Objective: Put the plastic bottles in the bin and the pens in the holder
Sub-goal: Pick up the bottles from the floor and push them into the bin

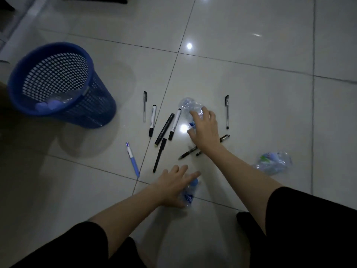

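Both hands (204, 130) seemingly over bottles (190, 108)

We see the bin (58, 82) far left on the floor (251, 93), bottles inside. Pens (166, 128) scattered centre – one bottle (190, 109) just right of them, another (190, 192) nearer us, a third (273, 162) well off right.

crumpled clear bottle (190, 109) flat on tile among scattered pens (166, 129); another, blue-capped (190, 192), nearer; third (272, 162) well apart at right. blue mesh bin (92, 105) upright at left, bottles with blue caps inside. holder unseen.
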Available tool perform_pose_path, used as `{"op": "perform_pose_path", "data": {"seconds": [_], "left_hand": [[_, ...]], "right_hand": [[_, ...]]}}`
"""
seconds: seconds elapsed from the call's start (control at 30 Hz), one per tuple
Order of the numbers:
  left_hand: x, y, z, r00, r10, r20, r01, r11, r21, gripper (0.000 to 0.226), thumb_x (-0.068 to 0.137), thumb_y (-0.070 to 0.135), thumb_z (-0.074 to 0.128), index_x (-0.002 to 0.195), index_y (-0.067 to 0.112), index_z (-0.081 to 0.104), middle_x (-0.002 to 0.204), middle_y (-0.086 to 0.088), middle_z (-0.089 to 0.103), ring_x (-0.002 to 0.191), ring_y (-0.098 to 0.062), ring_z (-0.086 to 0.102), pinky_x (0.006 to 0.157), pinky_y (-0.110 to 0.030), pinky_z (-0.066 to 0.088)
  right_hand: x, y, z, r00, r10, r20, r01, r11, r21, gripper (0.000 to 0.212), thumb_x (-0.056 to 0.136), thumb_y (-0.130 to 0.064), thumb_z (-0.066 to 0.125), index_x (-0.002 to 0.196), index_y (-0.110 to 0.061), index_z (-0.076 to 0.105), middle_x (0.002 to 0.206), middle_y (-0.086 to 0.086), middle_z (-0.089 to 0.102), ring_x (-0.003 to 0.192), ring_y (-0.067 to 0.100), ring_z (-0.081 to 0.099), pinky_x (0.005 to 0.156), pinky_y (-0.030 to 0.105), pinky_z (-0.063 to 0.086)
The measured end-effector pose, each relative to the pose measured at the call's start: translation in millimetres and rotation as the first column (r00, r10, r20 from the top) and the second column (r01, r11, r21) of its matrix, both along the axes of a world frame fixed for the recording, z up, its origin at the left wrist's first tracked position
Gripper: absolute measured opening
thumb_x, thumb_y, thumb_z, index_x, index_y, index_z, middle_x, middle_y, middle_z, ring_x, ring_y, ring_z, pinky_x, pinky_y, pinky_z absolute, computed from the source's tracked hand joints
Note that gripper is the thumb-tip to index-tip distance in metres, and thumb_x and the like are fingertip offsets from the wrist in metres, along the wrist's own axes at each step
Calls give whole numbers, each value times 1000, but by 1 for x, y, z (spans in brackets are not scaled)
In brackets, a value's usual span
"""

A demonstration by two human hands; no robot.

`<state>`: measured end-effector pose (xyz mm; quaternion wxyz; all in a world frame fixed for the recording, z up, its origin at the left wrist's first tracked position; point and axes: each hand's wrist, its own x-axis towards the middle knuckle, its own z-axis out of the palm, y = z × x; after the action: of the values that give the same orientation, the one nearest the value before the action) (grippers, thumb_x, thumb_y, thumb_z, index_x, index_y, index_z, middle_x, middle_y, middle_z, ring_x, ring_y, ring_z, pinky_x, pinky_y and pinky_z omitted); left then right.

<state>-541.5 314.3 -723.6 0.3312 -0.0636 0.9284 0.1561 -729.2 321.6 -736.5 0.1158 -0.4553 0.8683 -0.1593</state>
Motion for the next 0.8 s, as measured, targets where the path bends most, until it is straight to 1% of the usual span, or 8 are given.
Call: {"op": "perform_pose_path", "data": {"seconds": [0.1,0.2,0.3,0.4,0.5,0.6,0.7,0.8], "left_hand": [[-12,2,-28,994,-103,46,103,995,4,105,69,60,71,144,46,0,146,-12,22,122,-38,38,91,-52,45],[-29,-1,-34,988,-105,114,92,989,116,103,67,52,78,143,40,9,139,-13,29,114,-36,46,89,-48,51],[-41,0,-38,987,-154,49,148,983,112,82,79,31,74,141,27,21,128,-13,42,99,-33,57,76,-45,53],[-44,-15,-43,996,-86,-3,86,990,110,59,84,24,67,132,18,32,120,-12,51,97,-30,59,76,-43,52],[-40,-38,-42,999,29,-42,-25,994,106,45,84,22,65,119,16,39,113,-13,59,96,-31,59,78,-44,52],[-35,-62,-22,988,80,-135,-71,995,66,42,83,20,64,115,21,37,104,-10,61,88,-25,58,74,-43,52],[-32,-87,20,953,130,-272,-117,991,64,41,81,20,66,102,31,33,95,2,58,74,-8,53,62,-22,42],[-23,-122,72,825,279,-492,-268,959,96,42,78,21,70,101,30,36,90,5,59,70,-6,56,60,-22,45]], "right_hand": [[-10,-6,-29,998,12,-54,-10,999,45,59,79,-20,61,135,-20,43,146,20,31,121,39,37,91,47,44],[-12,-10,-52,999,-39,-29,40,998,41,60,78,-14,62,134,-21,42,149,20,23,116,37,37,88,43,45],[-2,-15,-71,995,-94,11,95,995,-26,59,79,0,57,131,-21,42,145,18,27,108,37,42,82,43,50],[2,-23,-84,995,-84,-56,79,993,-91,58,78,1,57,130,-22,43,141,17,33,105,35,42,77,39,50],[-4,-29,-89,997,-25,-72,13,987,-161,57,77,-2,57,129,-22,45,137,15,37,105,34,42,73,36,46],[-12,-33,-77,1000,-22,-8,19,963,-268,53,77,-5,59,126,-23,46,134,13,38,106,34,41,72,36,50],[-14,-42,-52,996,-65,55,81,920,-384,56,77,-13,62,129,-25,43,132,10,40,103,33,44,71,35,49],[-5,-58,-28,988,-39,151,116,833,-542,64,75,-17,66,133,-24,39,130,5,45,102,29,46,79,31,42]]}}
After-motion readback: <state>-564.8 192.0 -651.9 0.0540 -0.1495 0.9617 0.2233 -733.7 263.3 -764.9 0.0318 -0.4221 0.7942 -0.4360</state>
